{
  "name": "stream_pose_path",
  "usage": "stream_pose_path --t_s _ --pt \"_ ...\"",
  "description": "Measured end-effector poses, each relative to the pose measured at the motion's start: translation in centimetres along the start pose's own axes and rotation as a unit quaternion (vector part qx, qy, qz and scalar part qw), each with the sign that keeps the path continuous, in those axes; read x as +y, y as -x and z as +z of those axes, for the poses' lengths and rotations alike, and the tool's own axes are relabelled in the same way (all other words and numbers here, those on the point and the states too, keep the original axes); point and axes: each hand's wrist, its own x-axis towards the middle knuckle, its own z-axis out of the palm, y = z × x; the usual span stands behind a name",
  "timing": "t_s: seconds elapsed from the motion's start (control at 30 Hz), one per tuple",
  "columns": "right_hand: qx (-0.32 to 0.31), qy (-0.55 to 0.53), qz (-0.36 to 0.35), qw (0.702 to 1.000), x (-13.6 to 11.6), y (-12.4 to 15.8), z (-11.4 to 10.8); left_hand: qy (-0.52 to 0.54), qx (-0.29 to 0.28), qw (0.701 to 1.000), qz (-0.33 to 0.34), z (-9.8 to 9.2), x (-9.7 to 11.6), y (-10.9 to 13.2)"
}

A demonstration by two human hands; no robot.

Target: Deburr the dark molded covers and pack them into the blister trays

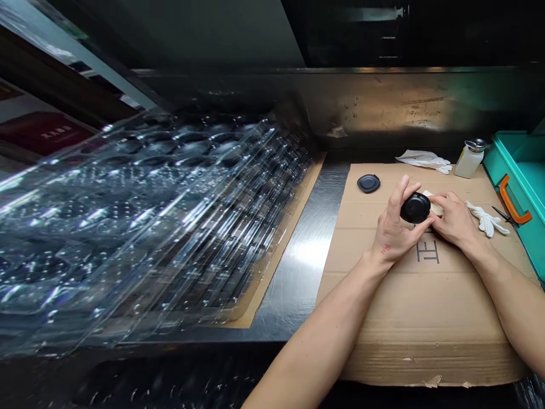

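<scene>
My left hand point(392, 227) grips a small, glossy black round case point(415, 208) by its edge, thumb below and fingers above. The case is tilted up over the cardboard. At its right edge, my right hand point(452, 218) is closed on a pale, cloth-like piece point(434, 208), partly hidden by the fingers. Further back to the left, a similar black case point(368, 183) lies flat on the cardboard sheet point(383, 318). Dark printed marks show on the cardboard below my hands.
Stacked clear plastic trays point(170, 227) fill the left side. White gloves point(426, 160) and a bottle with a metal top point(469, 159) are at the back. Another white glove point(487, 218) and a thin black tool point(502, 214) lie right, beside a teal bin point(511, 184) with an orange handle.
</scene>
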Motion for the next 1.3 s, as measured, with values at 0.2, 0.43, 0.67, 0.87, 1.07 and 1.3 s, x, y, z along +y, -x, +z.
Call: stream_pose_path --t_s 0.2,0.43,0.67,0.87,1.07,1.3 --pt "-0.001 -0.001 -0.001 1.0 0.0 0.0 -0.1 0.037 0.054 0.998 -0.018 0.7 0.2 0.1" --pt "0.006 0.009 -0.003 1.0 0.2 0.1 0.1 0.082 0.08 0.991 -0.07 0.9 0.8 0.1" --pt "0.009 0.011 0.001 1.0 0.2 0.1 0.2 0.095 0.065 0.991 -0.075 0.8 0.5 0.1" --pt "0.066 -0.169 0.055 0.982 -2.7 -0.2 -1.9 0.083 0.038 0.994 -0.053 0.6 0.4 0.0" --pt "-0.117 -0.504 0.142 0.844 -4.0 0.0 -3.1 0.112 0.016 0.993 -0.04 0.0 0.4 -0.5" --pt "-0.108 -0.572 0.184 0.792 -3.6 -0.1 -2.9 0.098 0.0 0.995 -0.023 -1.0 -0.8 -1.0"
